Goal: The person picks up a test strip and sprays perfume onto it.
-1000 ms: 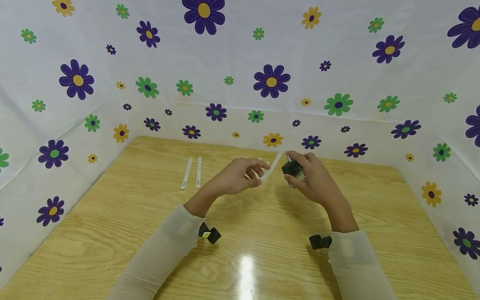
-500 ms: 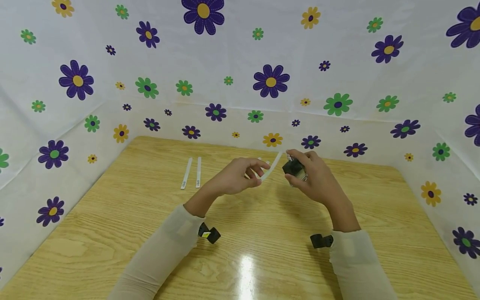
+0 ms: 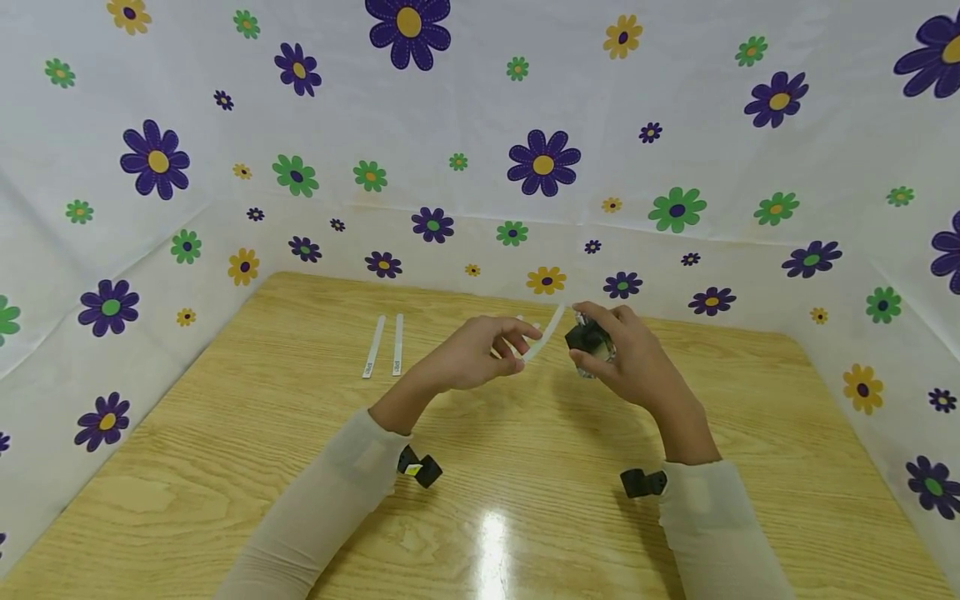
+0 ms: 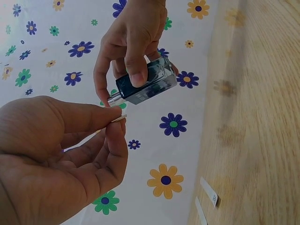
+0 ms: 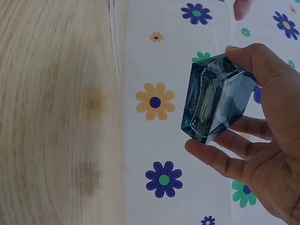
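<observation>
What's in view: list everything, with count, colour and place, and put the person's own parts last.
Bottle: 1, blue-tinted glass with silver nozzle, tilted in the right hand.
Held strip: 1, white, pinched in the left hand.
Labelled strips: 2, white, on the table left of the left hand.
Further strips: exact count unclear, white, on the table, partly hidden behind the left hand in the head view.
Table: 1, light wood, under the hands.
Flowered backdrop: white with purple, green and yellow flowers, behind and beside the table.
Wrist cameras: 2, black, one at each wrist.
Sleeves: 2, beige, one on each arm.
Hands: 2, bare, above the table.
</observation>
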`<state>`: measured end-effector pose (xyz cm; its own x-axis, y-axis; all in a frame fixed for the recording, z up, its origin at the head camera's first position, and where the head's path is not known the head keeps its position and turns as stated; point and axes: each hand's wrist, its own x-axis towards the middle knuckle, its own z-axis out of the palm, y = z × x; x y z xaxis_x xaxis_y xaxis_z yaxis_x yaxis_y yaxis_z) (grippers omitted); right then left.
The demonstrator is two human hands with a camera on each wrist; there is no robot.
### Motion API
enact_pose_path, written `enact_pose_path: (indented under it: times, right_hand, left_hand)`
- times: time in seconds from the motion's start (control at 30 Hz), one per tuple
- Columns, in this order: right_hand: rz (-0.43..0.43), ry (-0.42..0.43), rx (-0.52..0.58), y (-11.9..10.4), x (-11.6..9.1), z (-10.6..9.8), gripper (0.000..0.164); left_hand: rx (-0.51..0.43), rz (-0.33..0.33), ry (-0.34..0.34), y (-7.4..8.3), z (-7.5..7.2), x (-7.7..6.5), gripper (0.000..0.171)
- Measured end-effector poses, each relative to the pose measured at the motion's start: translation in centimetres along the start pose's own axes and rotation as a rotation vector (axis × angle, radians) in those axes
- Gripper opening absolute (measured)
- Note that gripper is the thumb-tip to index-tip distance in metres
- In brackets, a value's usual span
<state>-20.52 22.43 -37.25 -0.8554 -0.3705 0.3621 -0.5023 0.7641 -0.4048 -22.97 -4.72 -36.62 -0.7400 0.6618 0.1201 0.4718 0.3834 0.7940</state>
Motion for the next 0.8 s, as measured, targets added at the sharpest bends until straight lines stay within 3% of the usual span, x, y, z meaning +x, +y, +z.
enact_pose_path:
  times: [0.53, 0.8]
  right_hand:
    - [-0.022, 0.023, -0.018, 0.03, 0.04, -0.34, 0.064]
    - [-0.029, 0.035, -0.020, 0.21, -0.04, -0.49, 0.065]
  left_hand:
    - [0.005, -0.011, 0.008, -0.08, -0.03, 0.01, 0.043]
    - [0.001, -0.022, 0.012, -0.91, -0.02, 0.42, 0.043]
